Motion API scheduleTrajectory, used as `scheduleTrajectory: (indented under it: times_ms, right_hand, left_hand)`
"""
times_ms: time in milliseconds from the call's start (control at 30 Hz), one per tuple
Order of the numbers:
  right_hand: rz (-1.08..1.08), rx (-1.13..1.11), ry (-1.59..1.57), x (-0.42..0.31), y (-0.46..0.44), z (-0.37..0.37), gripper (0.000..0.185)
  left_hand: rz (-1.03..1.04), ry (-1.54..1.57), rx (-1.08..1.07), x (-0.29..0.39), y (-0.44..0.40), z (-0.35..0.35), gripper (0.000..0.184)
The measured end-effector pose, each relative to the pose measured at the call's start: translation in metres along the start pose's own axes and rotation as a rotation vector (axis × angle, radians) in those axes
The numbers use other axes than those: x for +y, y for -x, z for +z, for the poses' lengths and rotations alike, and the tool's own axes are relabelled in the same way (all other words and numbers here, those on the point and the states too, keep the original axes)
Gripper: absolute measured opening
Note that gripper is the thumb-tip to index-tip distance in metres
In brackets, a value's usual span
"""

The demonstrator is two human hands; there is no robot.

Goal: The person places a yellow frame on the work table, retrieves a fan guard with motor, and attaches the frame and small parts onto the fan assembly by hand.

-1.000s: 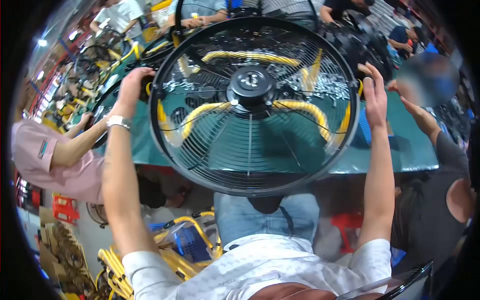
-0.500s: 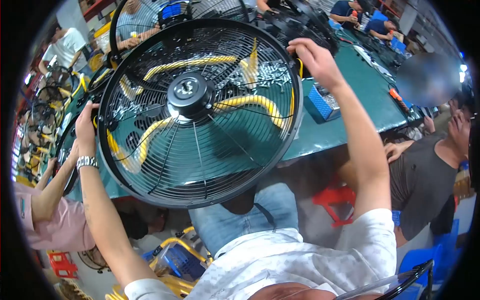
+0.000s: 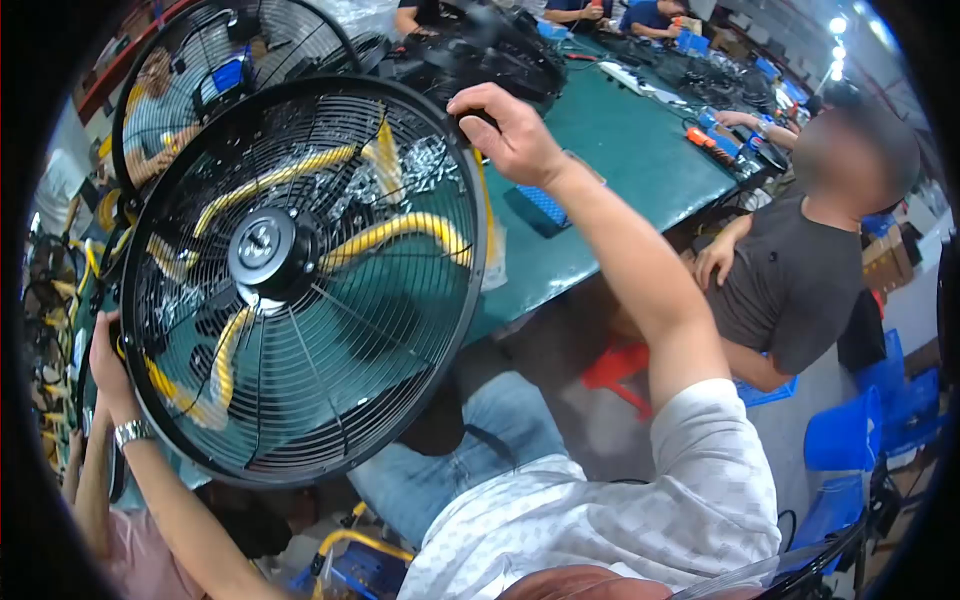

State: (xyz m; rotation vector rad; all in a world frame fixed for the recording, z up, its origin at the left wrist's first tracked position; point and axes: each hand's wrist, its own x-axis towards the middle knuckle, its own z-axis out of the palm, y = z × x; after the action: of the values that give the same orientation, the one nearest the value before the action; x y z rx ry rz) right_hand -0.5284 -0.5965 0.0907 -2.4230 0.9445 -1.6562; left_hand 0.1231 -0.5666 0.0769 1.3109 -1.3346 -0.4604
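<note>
A large round black wire fan guard (image 3: 330, 410) with a motor hub (image 3: 262, 255) at its centre stands tilted in front of me over the table. My left hand (image 3: 112, 372), with a metal watch on the wrist, grips its left rim. At the upper right rim, the bent fingers of my right hand (image 3: 510, 135) hold the guard; its fingertips are partly hidden. Through the wires show curved yellow tubes (image 3: 400, 232) and a heap of small shiny metal pieces (image 3: 335, 195).
A green-topped table (image 3: 640, 150) runs to the back right, carrying a blue box (image 3: 543, 208) and an orange-handled tool (image 3: 708, 142). Another black fan guard (image 3: 300, 30) stands behind. A person in a dark shirt (image 3: 800, 270) sits at right, near blue chairs (image 3: 843, 430) and a red stool (image 3: 617, 375).
My view has swung to the right, so the fan guard and both hands appear farther left and a little lower. Both hands stay on the guard's rim.
</note>
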Motion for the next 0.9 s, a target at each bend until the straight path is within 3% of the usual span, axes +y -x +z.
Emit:
scheduleTrajectory:
  times_ms: [33, 67, 100, 133, 167, 233, 267, 300, 367, 433, 500, 567, 633, 700, 767, 833, 900]
  right_hand:
    - [0.005, 0.042, -0.018, 0.000, -0.001, 0.004, 0.029]
    - [0.180, -0.094, -0.051, 0.002, -0.011, 0.000, 0.026]
    - [0.166, -0.304, 0.022, 0.019, -0.026, -0.006, 0.024]
    - [0.609, -0.412, -0.042, 0.005, -0.042, -0.008, 0.028]
    - [1.052, -0.496, -0.109, -0.010, -0.059, -0.012, 0.031]
    - [0.923, -0.676, 0.194, -0.013, -0.069, -0.014, 0.036]
    - [0.677, -0.637, 0.269, 0.004, -0.062, -0.011, 0.040]
    - [0.668, -0.413, 0.178, -0.010, -0.050, -0.011, 0.037]
    - [0.180, -0.145, -0.003, -0.020, -0.025, -0.013, 0.032]
    - [-0.155, -0.044, 0.041, -0.003, -0.005, -0.004, 0.024]
    - [0.186, -0.129, -0.054, -0.004, -0.013, -0.003, 0.024]
    - [0.405, -0.469, -0.093, 0.014, -0.038, -0.011, 0.029]
    - [0.853, -0.664, -0.061, 0.008, -0.060, -0.017, 0.031]
    - [0.546, -0.669, 0.191, 0.020, -0.055, -0.016, 0.035]
    - [0.496, -0.291, 0.028, -0.017, -0.037, -0.013, 0.031]
    - [-0.043, -0.067, 0.058, -0.024, -0.016, -0.005, 0.024]
    - [0.140, -0.084, -0.084, -0.011, -0.008, -0.003, 0.016]
  left_hand:
    - [0.047, -0.046, 0.011, -0.001, 0.001, 0.001, 0.039]
    - [0.065, -0.076, 0.035, -0.002, 0.003, 0.002, 0.039]
    - [0.083, -0.106, 0.057, 0.003, 0.008, 0.005, 0.039]
    - [0.179, -0.190, 0.055, -0.003, 0.004, 0.002, 0.039]
    - [0.103, -0.107, 0.030, -0.007, 0.000, -0.001, 0.039]
    - [-0.075, 0.075, 0.009, 0.006, 0.005, 0.005, 0.039]
    - [-0.013, 0.064, 0.040, 0.001, 0.003, 0.007, 0.038]
    - [-0.098, 0.170, -0.022, 0.005, 0.004, 0.008, 0.039]
    - [0.034, -0.006, 0.039, -0.006, 0.000, 0.004, 0.040]
    - [0.049, -0.109, 0.012, 0.007, 0.006, 0.005, 0.041]
    - [0.156, -0.167, 0.047, 0.003, 0.008, 0.007, 0.040]
    - [0.200, -0.265, 0.109, 0.006, 0.011, 0.014, 0.040]
    - [0.144, -0.175, 0.099, 0.024, 0.021, 0.024, 0.039]
    - [0.234, -0.199, 0.108, 0.036, 0.028, 0.031, 0.037]
    - [0.265, -0.241, 0.106, 0.039, 0.030, 0.032, 0.034]
    - [0.288, -0.226, 0.134, 0.046, 0.035, 0.037, 0.033]
    - [0.126, -0.083, 0.146, 0.056, 0.040, 0.043, 0.033]
